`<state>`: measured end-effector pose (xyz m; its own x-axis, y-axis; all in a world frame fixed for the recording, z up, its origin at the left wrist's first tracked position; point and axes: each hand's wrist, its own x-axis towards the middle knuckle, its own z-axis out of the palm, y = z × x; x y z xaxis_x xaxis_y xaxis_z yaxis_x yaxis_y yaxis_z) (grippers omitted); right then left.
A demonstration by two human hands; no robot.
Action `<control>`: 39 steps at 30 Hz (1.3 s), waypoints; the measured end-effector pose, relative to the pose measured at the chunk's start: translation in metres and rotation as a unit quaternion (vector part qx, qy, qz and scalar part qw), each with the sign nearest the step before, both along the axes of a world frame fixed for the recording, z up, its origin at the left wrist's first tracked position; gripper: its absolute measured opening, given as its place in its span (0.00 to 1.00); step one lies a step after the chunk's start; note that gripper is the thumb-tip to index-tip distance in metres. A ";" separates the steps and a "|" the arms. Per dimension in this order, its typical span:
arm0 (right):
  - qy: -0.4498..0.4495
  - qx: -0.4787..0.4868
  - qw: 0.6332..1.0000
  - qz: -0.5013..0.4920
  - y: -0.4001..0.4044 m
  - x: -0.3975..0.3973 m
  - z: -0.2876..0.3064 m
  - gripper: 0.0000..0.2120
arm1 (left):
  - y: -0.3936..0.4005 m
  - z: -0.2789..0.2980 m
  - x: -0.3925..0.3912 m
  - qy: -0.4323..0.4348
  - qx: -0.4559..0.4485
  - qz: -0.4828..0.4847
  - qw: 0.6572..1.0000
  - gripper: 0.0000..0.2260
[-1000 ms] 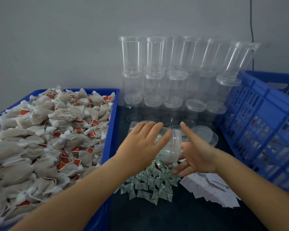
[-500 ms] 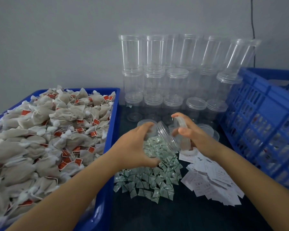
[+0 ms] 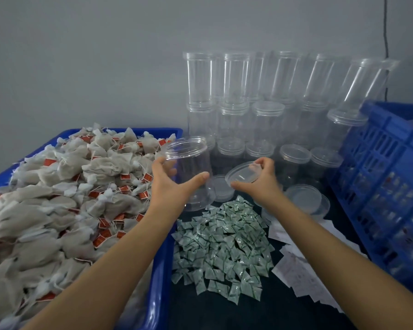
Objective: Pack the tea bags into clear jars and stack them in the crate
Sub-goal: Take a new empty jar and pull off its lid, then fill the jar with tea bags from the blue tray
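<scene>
A dark tabletop [image 3: 260,315] carries everything. On its left stands a wide blue tray [image 3: 161,270] heaped with pale tea bags [image 3: 65,198] bearing red tags. On the right edge stands a blue slatted crate [image 3: 379,177]. Against the far wall, between tray and crate, rise stacked rows of clear jars [image 3: 253,110], some capped. Near the person, in the middle, lies a pile of small green-and-white sachets [image 3: 224,244], and just right of it a spread of white paper slips [image 3: 303,270]. The left hand [image 3: 174,184] grips an open clear jar [image 3: 188,163], thumb on its near side and fingers curled round its left side, holding it slightly tilted above the tabletop beside the tray. The right hand [image 3: 260,182] pinches the rim of a clear lid [image 3: 243,175], held just right of the jar. More loose lids [image 3: 303,198] lie on the tabletop behind that hand.
</scene>
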<state>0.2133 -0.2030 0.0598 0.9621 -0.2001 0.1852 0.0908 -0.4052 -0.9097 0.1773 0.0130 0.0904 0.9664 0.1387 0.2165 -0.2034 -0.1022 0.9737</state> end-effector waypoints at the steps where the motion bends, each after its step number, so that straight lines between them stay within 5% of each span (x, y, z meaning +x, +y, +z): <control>1: 0.006 -0.011 1.000 -0.007 0.005 0.009 -0.007 0.36 | 0.001 0.000 0.001 -0.001 -0.003 0.007 1.000 0.43; 15: 0.135 -0.074 0.988 -0.025 0.037 0.068 -0.053 0.50 | -0.007 -0.006 0.005 0.003 0.034 -0.044 0.998 0.39; 20: 0.116 -0.101 0.988 0.000 0.032 0.064 -0.046 0.53 | -0.006 -0.007 0.003 -0.006 0.044 -0.064 0.997 0.38; 29: 0.014 0.079 0.991 0.109 0.019 0.009 0.011 0.27 | -0.008 -0.004 -0.002 -0.017 0.088 -0.091 0.992 0.31; 32: 0.011 0.130 0.977 0.166 0.021 -0.021 0.019 0.35 | -0.005 0.000 -0.006 0.006 0.119 -0.114 0.986 0.32; 39: 0.031 0.065 0.964 0.257 0.038 -0.065 0.011 0.48 | 0.006 0.017 -0.026 0.047 0.262 -0.202 0.943 0.32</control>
<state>0.1484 -0.1647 0.0711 0.9486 0.2889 0.1295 0.1932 -0.2040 -0.9597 0.1509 0.0186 0.1073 0.9356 -0.3470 0.0644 -0.2447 -0.5063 0.8269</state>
